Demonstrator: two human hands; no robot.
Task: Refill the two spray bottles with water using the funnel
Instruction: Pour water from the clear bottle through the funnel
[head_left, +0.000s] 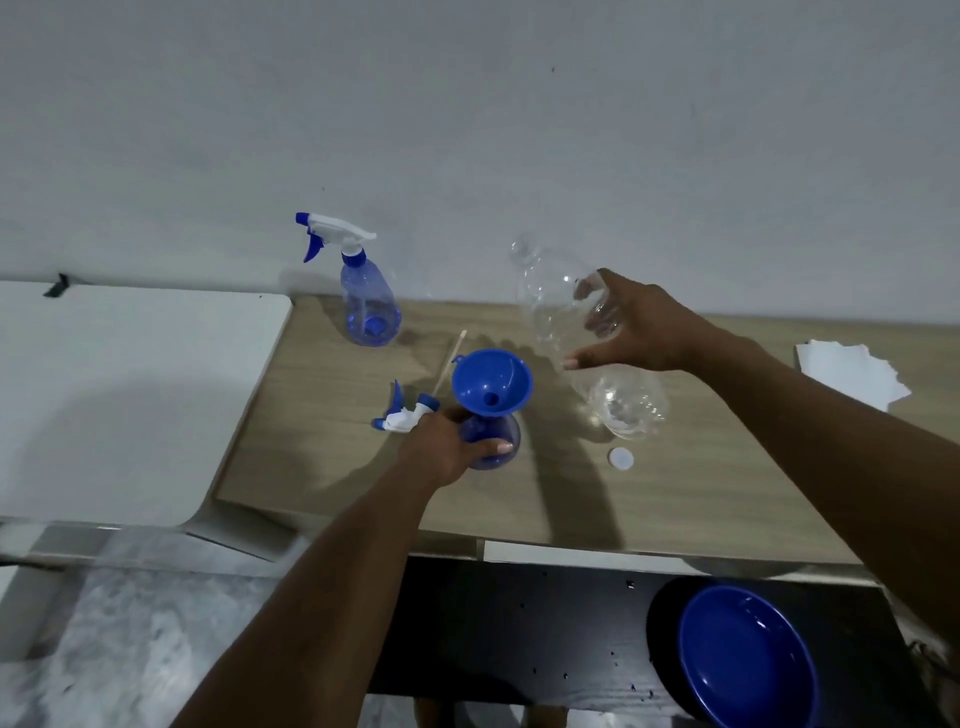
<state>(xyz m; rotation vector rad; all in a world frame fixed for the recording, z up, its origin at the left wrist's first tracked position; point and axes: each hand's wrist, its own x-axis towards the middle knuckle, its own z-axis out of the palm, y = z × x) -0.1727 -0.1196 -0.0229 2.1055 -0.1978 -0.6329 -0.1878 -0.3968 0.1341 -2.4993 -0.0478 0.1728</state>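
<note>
A blue funnel stands in the neck of an uncapped blue spray bottle on the wooden table. My left hand grips that bottle's body. Its blue-and-white trigger head lies on the table just left of it. My right hand holds a large clear plastic bottle, which leans with its open mouth up and to the left, and looks nearly empty. Its white cap lies on the table below it. A second spray bottle, trigger head on, stands near the wall.
A thin wooden stick lies behind the funnel. White papers sit at the table's right. A white board adjoins the table on the left. A blue bowl rests on a black surface below the table's front edge.
</note>
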